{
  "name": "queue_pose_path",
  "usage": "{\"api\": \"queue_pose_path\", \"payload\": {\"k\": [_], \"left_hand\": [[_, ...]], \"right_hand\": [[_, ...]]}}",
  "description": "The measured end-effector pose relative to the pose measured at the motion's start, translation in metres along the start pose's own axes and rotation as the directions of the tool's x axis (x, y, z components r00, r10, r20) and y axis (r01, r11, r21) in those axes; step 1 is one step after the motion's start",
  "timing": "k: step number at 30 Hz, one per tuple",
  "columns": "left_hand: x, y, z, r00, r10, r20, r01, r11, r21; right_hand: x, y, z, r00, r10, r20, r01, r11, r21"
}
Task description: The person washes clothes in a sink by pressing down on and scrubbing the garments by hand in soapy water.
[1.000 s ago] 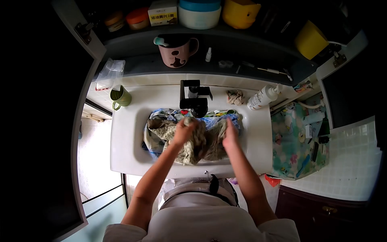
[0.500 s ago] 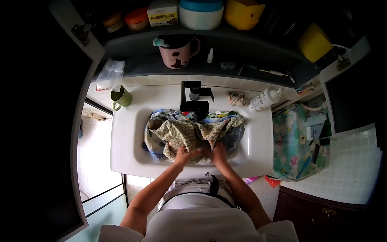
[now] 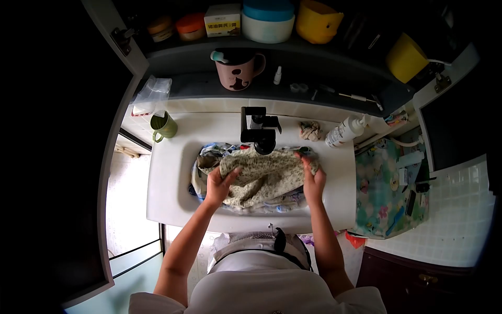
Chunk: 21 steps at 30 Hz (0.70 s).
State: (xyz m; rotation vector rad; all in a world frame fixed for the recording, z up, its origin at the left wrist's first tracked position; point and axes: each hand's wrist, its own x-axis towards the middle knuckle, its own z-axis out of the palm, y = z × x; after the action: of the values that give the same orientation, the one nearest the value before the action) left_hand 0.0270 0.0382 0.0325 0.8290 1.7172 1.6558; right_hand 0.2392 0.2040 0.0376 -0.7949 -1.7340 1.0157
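Observation:
A cream cloth with a small dark floral print (image 3: pixel 266 175) is stretched between my two hands over the white sink (image 3: pixel 180 201). My left hand (image 3: pixel 221 183) grips its left end, thumb on top. At its right end, my right hand (image 3: pixel 312 178) is closed on the fabric. Other wet-looking laundry in blue, white and mixed colours (image 3: pixel 285 203) fills the basin beneath and around it. Just behind the cloth stands the black faucet (image 3: pixel 259 131), its spout over the cloth's far edge. Whether the cloth is a garment I cannot tell.
On the sink's back rim are a green mug (image 3: pixel 163 126), a crumpled cloth (image 3: pixel 310 131) and a white pump bottle (image 3: pixel 345 132). A shelf above carries a pink cup (image 3: pixel 235 70) and several containers. Open cabinet doors flank both sides. A patterned cover (image 3: pixel 379 193) with small items lies at right.
My hands have moved apart from the near middle of the basin and further from my body. The bunched floral cloth is now spread wide between them. The view has shifted slightly.

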Motion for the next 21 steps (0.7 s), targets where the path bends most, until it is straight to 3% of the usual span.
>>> {"api": "queue_pose_path", "payload": {"k": [2, 5, 6, 9, 10, 11, 13, 15, 16, 17, 19, 21], "left_hand": [[0.007, 0.025, 0.004, 0.998, 0.067, -0.013, -0.068, 0.994, -0.089], [0.017, 0.002, 0.009, 0.999, -0.04, -0.013, 0.036, 0.976, -0.214], [0.019, -0.013, 0.011, 0.997, -0.081, -0.016, 0.077, 0.983, -0.168], [0.016, -0.053, 0.022, 0.953, -0.302, -0.009, 0.291, 0.925, -0.246], [0.018, -0.083, 0.019, 0.881, -0.473, -0.002, 0.471, 0.876, -0.105], [0.01, -0.057, 0.028, 0.844, -0.534, 0.038, 0.527, 0.816, -0.24], [0.009, -0.081, 0.039, 0.732, -0.681, 0.009, 0.668, 0.716, -0.204], [0.014, -0.128, 0.062, 0.764, -0.644, 0.051, 0.631, 0.727, -0.269], [0.015, -0.128, 0.073, 0.778, -0.624, 0.072, 0.614, 0.73, -0.3], [0.017, -0.127, 0.084, 0.782, -0.621, 0.044, 0.605, 0.74, -0.294], [0.027, -0.091, 0.1, 0.79, -0.613, -0.011, 0.586, 0.76, -0.282], [0.031, -0.091, 0.106, 0.778, -0.627, 0.032, 0.571, 0.685, -0.452]], "right_hand": [[0.014, -0.029, -0.007, 0.999, -0.04, -0.023, 0.037, 0.995, -0.089], [0.021, -0.039, -0.016, 0.999, 0.037, 0.025, -0.032, 0.985, -0.168], [0.018, -0.026, -0.014, 1.0, -0.004, -0.002, 0.004, 0.987, -0.162], [0.003, 0.012, -0.012, 0.925, 0.364, 0.109, -0.345, 0.925, -0.161], [-0.009, 0.039, -0.006, 0.902, 0.414, 0.12, -0.406, 0.91, -0.083], [-0.021, 0.066, -0.001, 0.877, 0.463, 0.131, -0.466, 0.885, -0.007], [-0.044, 0.079, 0.023, 0.933, 0.33, 0.141, -0.323, 0.944, -0.07], [-0.056, 0.062, 0.045, 0.947, 0.283, 0.151, -0.258, 0.952, -0.165], [-0.06, 0.065, 0.059, 0.985, 0.093, 0.144, -0.07, 0.986, -0.154], [-0.071, 0.065, 0.073, 0.994, 0.051, 0.102, -0.028, 0.976, -0.215], [-0.089, 0.06, 0.092, 0.949, 0.253, 0.187, -0.163, 0.904, -0.396], [-0.084, 0.042, 0.086, 0.895, 0.407, 0.183, -0.37, 0.906, -0.204]]}}
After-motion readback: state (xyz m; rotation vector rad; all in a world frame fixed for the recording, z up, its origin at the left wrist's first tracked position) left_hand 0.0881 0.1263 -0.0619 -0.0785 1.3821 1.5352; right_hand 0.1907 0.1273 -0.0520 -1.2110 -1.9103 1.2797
